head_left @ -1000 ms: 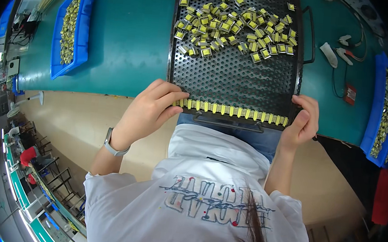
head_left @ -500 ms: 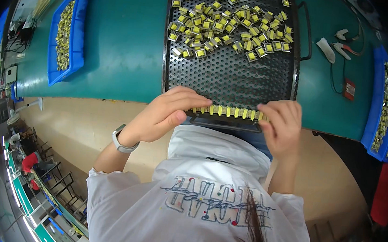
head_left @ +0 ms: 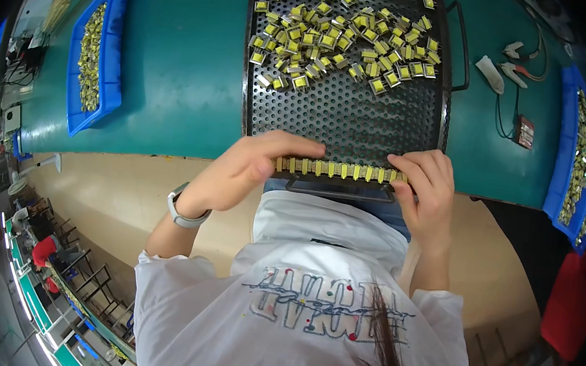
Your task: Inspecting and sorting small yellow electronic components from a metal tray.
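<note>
One outstretched left hand (head_left: 238,171), thumb parted from its fingers, lies along one end of a row of yellow-and-silver components (head_left: 343,170), while the right hand (head_left: 432,193) pinches the other end. The row lines a perforated black tray's (head_left: 362,123) near edge, loose pieces (head_left: 328,40) heaped beyond.

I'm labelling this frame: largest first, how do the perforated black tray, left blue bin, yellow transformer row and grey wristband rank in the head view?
Perforated black tray
Left blue bin
Yellow transformer row
Grey wristband

Perforated metal tray (head_left: 375,131), smooth plastic bin (head_left: 111,81), matt cloth shirt (head_left: 223,324)
</note>
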Tool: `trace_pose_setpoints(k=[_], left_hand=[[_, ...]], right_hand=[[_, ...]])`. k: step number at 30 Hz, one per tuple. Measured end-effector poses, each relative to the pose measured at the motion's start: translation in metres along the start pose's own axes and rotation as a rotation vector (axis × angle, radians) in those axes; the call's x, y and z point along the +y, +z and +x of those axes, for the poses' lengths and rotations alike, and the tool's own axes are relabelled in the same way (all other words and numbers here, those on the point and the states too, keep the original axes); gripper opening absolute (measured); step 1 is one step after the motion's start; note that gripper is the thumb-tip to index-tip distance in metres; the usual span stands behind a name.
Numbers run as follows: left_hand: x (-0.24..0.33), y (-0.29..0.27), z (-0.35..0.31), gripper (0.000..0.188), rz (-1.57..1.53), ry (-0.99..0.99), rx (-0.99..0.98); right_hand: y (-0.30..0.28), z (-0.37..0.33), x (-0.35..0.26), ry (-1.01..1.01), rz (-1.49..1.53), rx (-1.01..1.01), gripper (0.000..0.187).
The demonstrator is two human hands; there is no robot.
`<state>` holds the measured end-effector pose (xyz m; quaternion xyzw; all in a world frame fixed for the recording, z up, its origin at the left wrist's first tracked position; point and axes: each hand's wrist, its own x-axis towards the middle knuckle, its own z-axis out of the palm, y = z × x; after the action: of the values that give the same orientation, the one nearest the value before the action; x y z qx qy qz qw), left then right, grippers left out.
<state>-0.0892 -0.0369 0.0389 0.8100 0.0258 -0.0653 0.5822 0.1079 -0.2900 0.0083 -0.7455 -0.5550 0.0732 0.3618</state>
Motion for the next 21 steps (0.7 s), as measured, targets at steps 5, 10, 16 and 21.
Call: trace_pose_setpoints(k=[5,10,16,21], left_hand=[[0.001,-0.011,-0.007,0.085,0.026,-0.040,0.266],[0.007,-0.015,-0.022,0.022,0.357,-0.103,0.341],[0.003,-0.013,-0.037,0.023,0.577,-0.132,0.322],[0.000,-0.006,-0.035,0.028,0.608,-0.070,0.375]], right_hand=[[-0.016,0.009,-0.003,0.049,0.026,-0.035,0.032],[-0.019,0.016,-0.004,0.071,0.024,-0.023,0.031],[-0.006,0.020,-0.003,0.039,0.049,-0.060,0.024],[-0.001,0.021,-0.003,0.057,0.037,-0.017,0.021]])
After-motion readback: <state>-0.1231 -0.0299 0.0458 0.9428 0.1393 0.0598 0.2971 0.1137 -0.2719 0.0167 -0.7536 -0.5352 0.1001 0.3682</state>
